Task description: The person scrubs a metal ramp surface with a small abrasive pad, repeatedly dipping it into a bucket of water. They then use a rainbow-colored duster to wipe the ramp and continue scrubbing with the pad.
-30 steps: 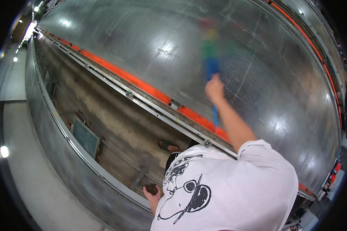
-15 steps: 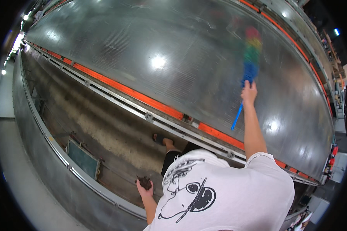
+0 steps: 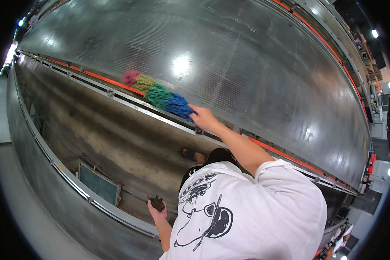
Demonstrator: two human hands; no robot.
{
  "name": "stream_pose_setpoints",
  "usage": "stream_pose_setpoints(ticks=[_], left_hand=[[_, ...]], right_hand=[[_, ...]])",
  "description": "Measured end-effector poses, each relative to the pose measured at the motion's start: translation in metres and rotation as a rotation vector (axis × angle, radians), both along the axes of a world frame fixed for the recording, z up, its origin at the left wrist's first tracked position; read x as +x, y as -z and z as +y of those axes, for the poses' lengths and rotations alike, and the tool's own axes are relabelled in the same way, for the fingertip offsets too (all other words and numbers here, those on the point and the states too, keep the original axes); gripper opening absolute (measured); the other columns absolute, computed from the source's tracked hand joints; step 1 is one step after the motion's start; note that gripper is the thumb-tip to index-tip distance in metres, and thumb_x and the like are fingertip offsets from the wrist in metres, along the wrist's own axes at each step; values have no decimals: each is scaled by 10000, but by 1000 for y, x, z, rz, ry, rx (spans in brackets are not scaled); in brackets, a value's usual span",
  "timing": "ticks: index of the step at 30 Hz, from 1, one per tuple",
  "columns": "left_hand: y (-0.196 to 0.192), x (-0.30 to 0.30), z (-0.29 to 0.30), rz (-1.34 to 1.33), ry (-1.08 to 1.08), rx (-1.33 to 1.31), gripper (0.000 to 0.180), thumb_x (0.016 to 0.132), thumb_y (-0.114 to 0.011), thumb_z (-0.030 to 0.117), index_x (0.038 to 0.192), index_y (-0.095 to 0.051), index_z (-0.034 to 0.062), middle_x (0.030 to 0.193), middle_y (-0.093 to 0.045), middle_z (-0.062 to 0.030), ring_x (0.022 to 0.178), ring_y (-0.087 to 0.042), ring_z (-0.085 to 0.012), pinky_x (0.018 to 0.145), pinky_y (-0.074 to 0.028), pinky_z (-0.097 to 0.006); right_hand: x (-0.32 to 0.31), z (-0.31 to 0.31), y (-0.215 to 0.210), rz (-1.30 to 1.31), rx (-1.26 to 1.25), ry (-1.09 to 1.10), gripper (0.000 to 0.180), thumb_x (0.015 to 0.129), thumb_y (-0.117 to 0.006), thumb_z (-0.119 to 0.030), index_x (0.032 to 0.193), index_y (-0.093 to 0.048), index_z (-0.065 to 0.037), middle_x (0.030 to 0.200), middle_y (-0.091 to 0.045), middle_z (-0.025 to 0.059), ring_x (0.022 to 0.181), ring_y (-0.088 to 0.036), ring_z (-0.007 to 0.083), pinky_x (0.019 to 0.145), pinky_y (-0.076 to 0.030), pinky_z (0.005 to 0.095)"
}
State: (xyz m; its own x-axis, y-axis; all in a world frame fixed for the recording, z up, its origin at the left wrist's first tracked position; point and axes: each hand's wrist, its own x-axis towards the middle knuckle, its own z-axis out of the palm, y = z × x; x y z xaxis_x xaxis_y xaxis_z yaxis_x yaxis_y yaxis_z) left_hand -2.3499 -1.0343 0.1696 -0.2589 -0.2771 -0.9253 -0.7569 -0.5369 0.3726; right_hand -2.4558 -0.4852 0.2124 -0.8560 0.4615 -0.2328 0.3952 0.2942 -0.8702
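My right hand [image 3: 204, 118] is closed round the grip end of a fluffy duster [image 3: 162, 96], banded red, yellow, green and blue. The duster lies along the near edge of a wide grey metal-topped table [image 3: 247, 78], its red tip toward the far left, over the orange strip and silver rail. Its handle is hidden by my hand and arm. Low on the left, my left hand [image 3: 157, 211] holds a dark brown, ragged clump [image 3: 156, 202] that I cannot identify, above the aisle floor.
A silver rail [image 3: 145, 106] and an orange strip [image 3: 104, 78] edge the table. A second long table [image 3: 34, 143] runs along the left side of the concrete aisle [image 3: 95, 125]. A green framed panel [image 3: 99, 183] leans low beside it. My foot [image 3: 194, 155] stands in the aisle.
The duster has swept from the far right of the tabletop left and nearer, to the table's near edge. My left hand still holds the dark clump, barely shifted.
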Motion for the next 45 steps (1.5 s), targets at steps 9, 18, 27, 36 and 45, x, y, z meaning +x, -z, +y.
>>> stream_pose_setpoints(ticks=[9,18,27,36,45], left_hand=[[24,-94,9,31,73,102,480,949,-711,475,1303,-613,166,1232,-641,-81,1070,-615,-268,902,-518,-493],[-5,-213,0,50,100,80,494,952,-709,480,1311,-606,156,1237,-665,-80,1092,-637,-282,922,-534,-501],[-96,-385,7,325,171,-79,483,967,-701,469,1334,-601,170,1245,-653,-56,1076,-630,-267,892,-525,-478],[-33,-247,-117,-19,358,-161,386,954,-708,482,1187,-618,188,1146,-637,-41,1055,-604,-226,854,-547,-464],[-68,-390,-61,-55,38,-176,403,981,-649,508,1181,-629,159,1101,-673,-56,999,-649,-254,813,-554,-456]], right_hand=[[98,173,-22,178,-79,1026,278,1029,-639,-227,1270,-638,-88,617,-508,-15,407,-411,71,355,-315,296],[-157,129,43,-100,218,837,206,966,-505,-150,1030,-600,21,872,-693,245,736,-686,397,664,-556,501],[-371,-26,15,174,-134,-72,497,944,-651,-167,1431,-619,-71,1260,-706,260,1149,-703,383,995,-541,432],[-260,249,7,244,118,1069,401,1012,-664,-264,1309,-614,1,959,-570,111,825,-556,186,719,-433,345],[-421,87,60,14,430,586,366,963,-569,-161,1267,-652,24,1086,-714,319,979,-720,468,846,-569,515]])
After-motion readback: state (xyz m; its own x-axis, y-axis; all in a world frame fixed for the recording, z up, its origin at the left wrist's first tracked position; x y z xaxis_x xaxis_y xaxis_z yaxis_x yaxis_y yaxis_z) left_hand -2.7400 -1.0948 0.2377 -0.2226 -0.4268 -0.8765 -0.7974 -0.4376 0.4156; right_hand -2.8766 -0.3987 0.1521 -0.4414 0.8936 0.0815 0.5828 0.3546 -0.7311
